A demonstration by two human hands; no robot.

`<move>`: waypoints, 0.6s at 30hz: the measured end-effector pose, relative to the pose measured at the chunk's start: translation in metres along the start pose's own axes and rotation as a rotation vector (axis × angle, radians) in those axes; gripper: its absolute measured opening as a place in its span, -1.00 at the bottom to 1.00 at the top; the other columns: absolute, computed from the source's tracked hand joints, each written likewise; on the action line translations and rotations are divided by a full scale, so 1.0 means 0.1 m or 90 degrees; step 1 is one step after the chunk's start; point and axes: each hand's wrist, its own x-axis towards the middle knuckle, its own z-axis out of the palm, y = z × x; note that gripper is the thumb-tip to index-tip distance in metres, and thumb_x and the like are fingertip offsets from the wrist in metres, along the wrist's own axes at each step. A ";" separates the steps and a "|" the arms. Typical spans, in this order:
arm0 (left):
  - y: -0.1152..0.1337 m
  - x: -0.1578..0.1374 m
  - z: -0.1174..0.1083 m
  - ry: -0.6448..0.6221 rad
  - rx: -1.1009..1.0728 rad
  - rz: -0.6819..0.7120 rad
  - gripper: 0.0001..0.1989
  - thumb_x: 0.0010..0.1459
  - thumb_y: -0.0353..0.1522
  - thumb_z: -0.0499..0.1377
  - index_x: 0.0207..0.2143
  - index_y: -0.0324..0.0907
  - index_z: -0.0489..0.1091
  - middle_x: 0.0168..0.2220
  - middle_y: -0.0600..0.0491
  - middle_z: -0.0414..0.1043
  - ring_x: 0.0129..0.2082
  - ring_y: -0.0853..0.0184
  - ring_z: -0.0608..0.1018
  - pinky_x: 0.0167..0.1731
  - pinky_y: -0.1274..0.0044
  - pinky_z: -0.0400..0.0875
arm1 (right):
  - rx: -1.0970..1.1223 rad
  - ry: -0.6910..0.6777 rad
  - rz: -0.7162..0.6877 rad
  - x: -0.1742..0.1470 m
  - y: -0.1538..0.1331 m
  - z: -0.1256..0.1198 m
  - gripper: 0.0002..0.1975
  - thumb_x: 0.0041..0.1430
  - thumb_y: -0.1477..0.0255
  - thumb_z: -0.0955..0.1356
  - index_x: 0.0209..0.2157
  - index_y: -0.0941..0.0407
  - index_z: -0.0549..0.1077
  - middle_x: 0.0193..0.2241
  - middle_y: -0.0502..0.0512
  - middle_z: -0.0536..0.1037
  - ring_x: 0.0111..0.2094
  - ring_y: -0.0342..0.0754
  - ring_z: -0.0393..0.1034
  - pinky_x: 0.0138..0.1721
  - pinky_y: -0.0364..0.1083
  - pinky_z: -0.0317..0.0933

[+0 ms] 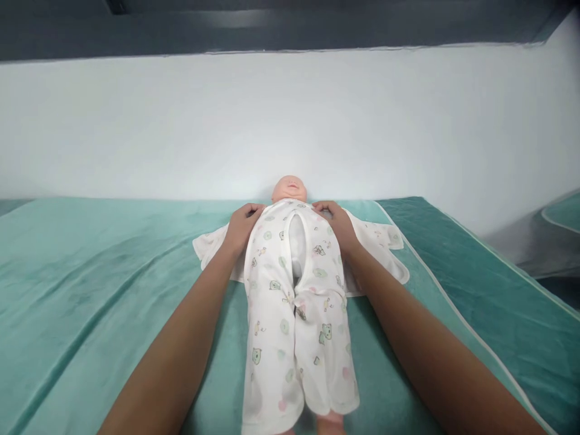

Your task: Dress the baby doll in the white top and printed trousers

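the left hand (pixel 242 225) and right hand (pixel 336 225), fingers bent, touch opposite sides of the printed trousers (pixel 272 302) near the top; whether they pinch cloth, i cannot tell. the trousers cover the doll (pixel 290 193) between both hands, its head (pixel 289 185) just beyond the grip.

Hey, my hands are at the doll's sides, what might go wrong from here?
The doll's head lies close to the wall, so a push that way might bump it. The pants gape at the front, so sideways pulling could widen that opening. The sheet is creased and might shift.
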 end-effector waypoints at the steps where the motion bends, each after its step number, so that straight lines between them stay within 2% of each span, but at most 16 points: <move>1: 0.01 0.02 -0.01 -0.030 -0.019 -0.014 -0.70 0.12 -0.12 0.18 -0.31 -0.17 0.50 -0.18 0.01 0.58 -0.14 0.22 0.54 -0.12 0.43 0.39 | 0.023 -0.030 0.023 0.04 0.00 -0.01 -0.77 0.10 0.19 0.37 -0.37 0.07 0.43 -0.11 0.09 0.55 -0.04 0.04 0.39 0.06 0.06 0.18; 5: 0.06 0.03 -0.08 -0.131 -0.063 -0.047 -0.69 0.02 -0.09 0.27 -0.39 -0.17 0.44 -0.12 -0.01 0.56 -0.14 0.22 0.53 -0.18 0.45 0.41 | 0.052 -0.113 0.080 0.13 -0.05 -0.05 -0.70 0.03 0.14 0.41 -0.35 0.08 0.43 -0.11 0.08 0.56 -0.06 0.04 0.40 -0.02 0.03 0.24; 9: 0.09 0.03 -0.09 -0.174 -0.080 -0.026 -0.73 0.04 -0.16 0.25 -0.48 -0.17 0.33 -0.15 0.00 0.53 -0.18 0.27 0.51 -0.27 0.49 0.39 | 0.053 -0.186 0.093 0.16 -0.09 -0.08 -0.70 0.06 0.14 0.40 -0.40 0.09 0.41 -0.08 0.06 0.57 -0.18 -0.02 0.41 -0.17 -0.04 0.27; 11: 0.08 0.05 -0.07 -0.149 -0.088 -0.019 -0.77 0.08 -0.20 0.21 -0.47 -0.16 0.31 -0.26 0.05 0.50 -0.28 0.33 0.48 -0.31 0.52 0.36 | 0.044 -0.169 0.079 0.19 -0.08 -0.07 -0.71 0.07 0.14 0.39 -0.43 0.09 0.38 -0.15 0.04 0.58 -0.23 -0.05 0.39 -0.21 -0.06 0.25; 14: 0.03 0.11 -0.01 -0.048 -0.045 -0.028 -0.79 0.10 -0.24 0.19 -0.49 -0.14 0.28 -0.47 0.14 0.36 -0.45 0.40 0.37 -0.36 0.53 0.30 | 0.007 -0.108 0.071 0.26 -0.05 -0.03 -0.72 0.06 0.15 0.37 -0.44 0.08 0.36 -0.35 0.01 0.54 -0.30 -0.05 0.34 -0.26 -0.07 0.22; 16: 0.00 0.15 0.02 0.003 -0.006 -0.030 -0.78 0.10 -0.25 0.19 -0.50 -0.14 0.27 -0.53 0.17 0.27 -0.49 0.41 0.32 -0.34 0.51 0.29 | -0.031 -0.082 0.072 0.32 -0.02 0.00 -0.73 0.05 0.16 0.37 -0.46 0.07 0.35 -0.43 -0.02 0.49 -0.32 -0.05 0.31 -0.27 -0.06 0.21; 18: -0.04 0.19 0.05 0.021 0.019 -0.024 -0.78 0.10 -0.25 0.19 -0.50 -0.14 0.26 -0.53 0.17 0.27 -0.47 0.39 0.33 -0.30 0.49 0.31 | -0.056 -0.074 0.077 0.34 0.01 0.02 -0.74 0.06 0.16 0.36 -0.45 0.07 0.36 -0.44 -0.03 0.47 -0.33 -0.05 0.30 -0.25 -0.06 0.20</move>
